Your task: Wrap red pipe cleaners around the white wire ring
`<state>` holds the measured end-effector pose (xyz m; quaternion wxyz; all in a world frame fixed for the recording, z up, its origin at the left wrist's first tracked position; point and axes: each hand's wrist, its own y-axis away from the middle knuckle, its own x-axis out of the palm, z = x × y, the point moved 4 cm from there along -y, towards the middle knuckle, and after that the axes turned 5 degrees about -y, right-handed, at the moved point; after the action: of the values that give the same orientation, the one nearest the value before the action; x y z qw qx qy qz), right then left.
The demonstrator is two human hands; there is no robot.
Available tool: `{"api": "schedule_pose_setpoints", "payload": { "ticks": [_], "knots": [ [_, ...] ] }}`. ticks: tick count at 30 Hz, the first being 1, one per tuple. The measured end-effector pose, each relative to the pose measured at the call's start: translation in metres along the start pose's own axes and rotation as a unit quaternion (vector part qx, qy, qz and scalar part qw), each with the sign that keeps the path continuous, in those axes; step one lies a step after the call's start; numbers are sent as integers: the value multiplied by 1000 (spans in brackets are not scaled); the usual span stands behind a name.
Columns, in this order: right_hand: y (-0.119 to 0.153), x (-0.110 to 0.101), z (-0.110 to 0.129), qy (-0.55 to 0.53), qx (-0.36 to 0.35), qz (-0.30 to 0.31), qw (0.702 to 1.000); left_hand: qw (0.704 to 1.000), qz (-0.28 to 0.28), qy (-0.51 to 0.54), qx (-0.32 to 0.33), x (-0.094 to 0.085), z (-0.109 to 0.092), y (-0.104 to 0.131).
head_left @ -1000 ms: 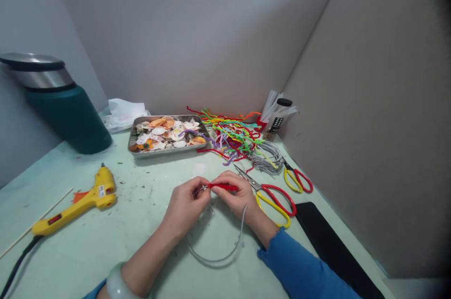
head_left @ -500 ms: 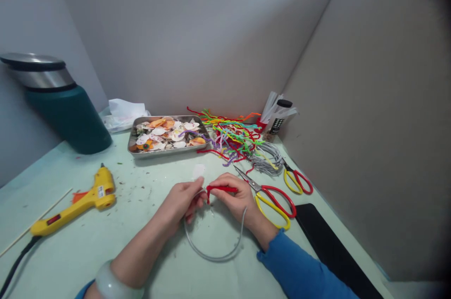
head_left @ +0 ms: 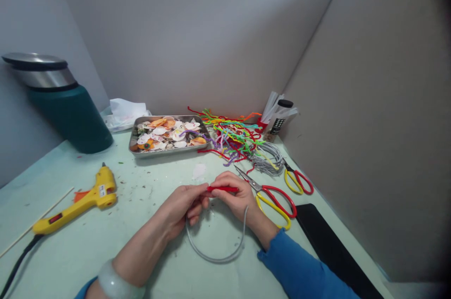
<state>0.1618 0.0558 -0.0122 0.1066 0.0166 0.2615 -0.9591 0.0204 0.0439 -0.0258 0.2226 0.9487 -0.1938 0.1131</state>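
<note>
A grey wire loop (head_left: 218, 260) hangs in a ring below my hands, one side rising into my left hand and the other passing by my right wrist. Along its top runs a length of red yarn (head_left: 225, 189), perhaps wound on the wire; the fingers hide how it is fixed. My left hand (head_left: 188, 203) is closed, thumb and forefinger pinching the left end of the red yarn against the wire. My right hand (head_left: 234, 195) is closed round the red part, fingertips nearly touching the left thumb.
Scissors (head_left: 271, 198) lie beside my right hand, with smaller scissors (head_left: 298, 181) and a black slab (head_left: 334, 247) further right. A yellow glue gun (head_left: 81, 200) and a teal bottle (head_left: 70, 116) are left. Behind are a metal tray of shells (head_left: 169, 151), colourful yarn (head_left: 232, 134) and coiled wire (head_left: 268, 158).
My left thumb and fingers have moved slightly right and closed over the red yarn's loose end, which hung down before. My right hand has barely moved.
</note>
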Motion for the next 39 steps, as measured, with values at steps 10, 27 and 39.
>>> {"api": "schedule_pose_setpoints", "payload": {
  "ticks": [10,27,39],
  "knots": [
    [1,2,1,10,-3,9,1000,999,-24,39,8,-4,0,-3],
    [0,-1,1,33,20,-37,999,995,-60,-31,79,2,-8,3],
    [2,1,-1,49,25,-30,998,945,-171,-211,181,-6,-16,1]
  ]
}}
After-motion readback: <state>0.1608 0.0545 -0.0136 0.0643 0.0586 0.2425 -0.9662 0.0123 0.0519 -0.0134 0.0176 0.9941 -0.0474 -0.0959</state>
